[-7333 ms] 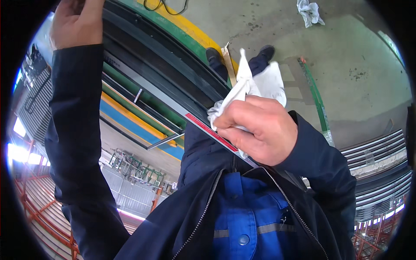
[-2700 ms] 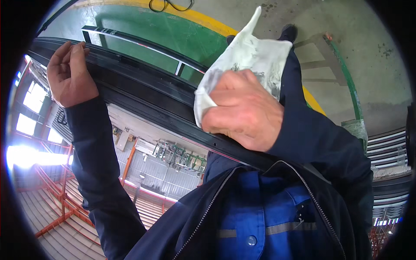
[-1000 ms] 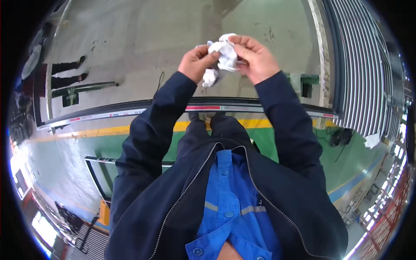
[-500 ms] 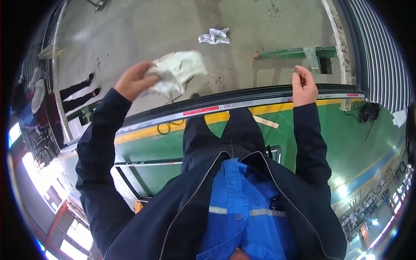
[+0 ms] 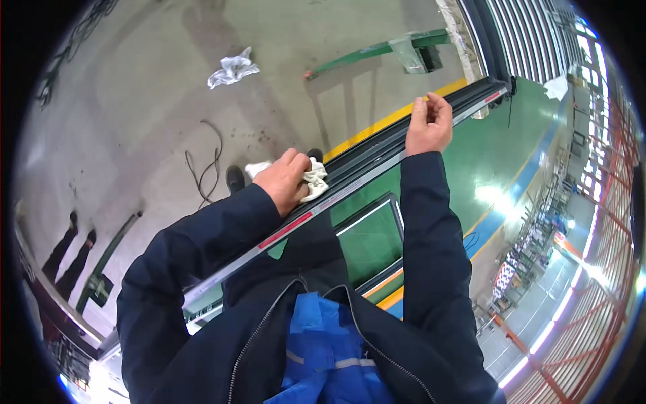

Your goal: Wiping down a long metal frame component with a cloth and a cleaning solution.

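Pressing down on the long dark frame rail [image 5: 377,165], a white rag [image 5: 311,180] is held bunched under the left hand [image 5: 282,182], with the fingers curled over it so the cloth stays flat against the rail. Further along the same rail, toward its far end, the right hand [image 5: 428,124] is rested on the edge with the fingers loosely bent and nothing pinched, likely so the rail is kept steady. Beyond the rail, a second crumpled rag [image 5: 232,69] is seen on the grey floor [image 5: 134,121], well apart from both hands. Beside it, closer to the rail, a thin black cable [image 5: 205,165] is lying loose
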Tool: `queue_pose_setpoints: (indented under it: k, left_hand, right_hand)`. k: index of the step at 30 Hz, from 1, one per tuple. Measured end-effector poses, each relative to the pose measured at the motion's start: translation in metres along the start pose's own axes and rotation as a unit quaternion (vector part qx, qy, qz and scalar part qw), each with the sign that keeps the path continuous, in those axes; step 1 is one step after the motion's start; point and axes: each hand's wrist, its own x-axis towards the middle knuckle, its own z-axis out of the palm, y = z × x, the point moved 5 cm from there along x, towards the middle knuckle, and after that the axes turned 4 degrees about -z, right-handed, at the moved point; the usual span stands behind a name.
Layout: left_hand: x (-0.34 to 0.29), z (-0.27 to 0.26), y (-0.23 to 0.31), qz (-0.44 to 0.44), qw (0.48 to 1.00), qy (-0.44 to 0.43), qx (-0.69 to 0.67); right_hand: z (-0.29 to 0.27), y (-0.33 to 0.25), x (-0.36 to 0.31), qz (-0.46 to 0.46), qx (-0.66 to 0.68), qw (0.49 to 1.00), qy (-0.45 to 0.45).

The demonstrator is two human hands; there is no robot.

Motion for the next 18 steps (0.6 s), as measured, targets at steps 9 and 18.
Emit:
queue_pose_setpoints:
  k: [9, 18]
  left_hand:
    - [0.164, 0.036, 0.064, -0.004, 0.996, 0.028, 0.080]
    - [-0.009, -0.015, -0.004, -0.086, 0.982, -0.161, 0.043]
  right_hand:
    - [0.008, -0.025, 0.008, 0.013, -0.029, 0.999, -0.022]
    - [-0.005, -0.022, 0.000, -0.006, -0.042, 0.999, -0.019]
